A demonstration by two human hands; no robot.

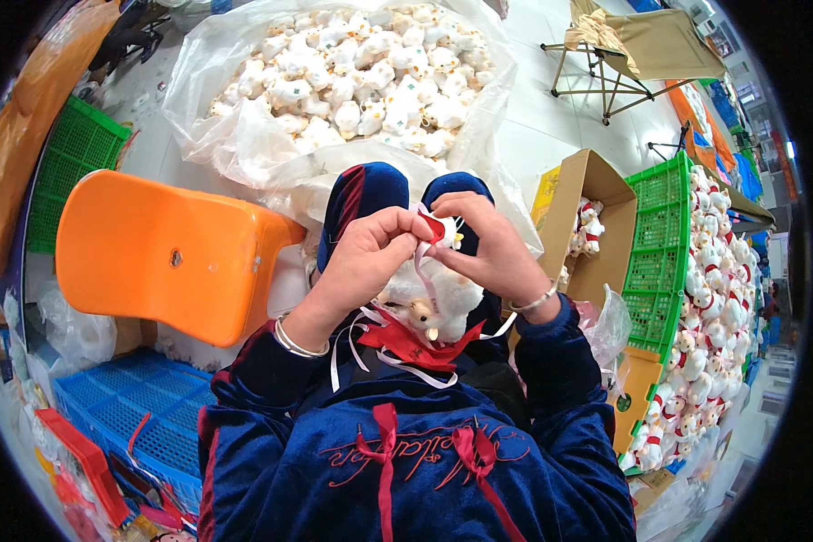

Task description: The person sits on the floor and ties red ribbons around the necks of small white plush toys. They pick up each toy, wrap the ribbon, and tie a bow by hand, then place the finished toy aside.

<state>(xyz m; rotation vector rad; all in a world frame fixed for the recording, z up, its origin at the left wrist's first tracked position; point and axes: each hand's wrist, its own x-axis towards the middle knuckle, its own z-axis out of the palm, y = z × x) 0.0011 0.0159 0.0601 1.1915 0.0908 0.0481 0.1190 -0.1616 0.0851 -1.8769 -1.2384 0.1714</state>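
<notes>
White fluffy plush toy (450,235), dead centre: left hand (381,251) pinches a red cloth strip (436,228), right hand (clamped? can't tell) (486,242) curls close; pale satin ribbon (424,275) seems untied; unscarfed white toys (361,77) at twelve o'clock, red-trimmed toys (712,298), seemingly finished, three.

A toy workshop: plush toys (370,72) fill a bag (199,90) (and a green crate (657,262))

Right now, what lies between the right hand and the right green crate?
The carton and, nearer the right hand, the clear bag's edge; the head view shows this.
</notes>
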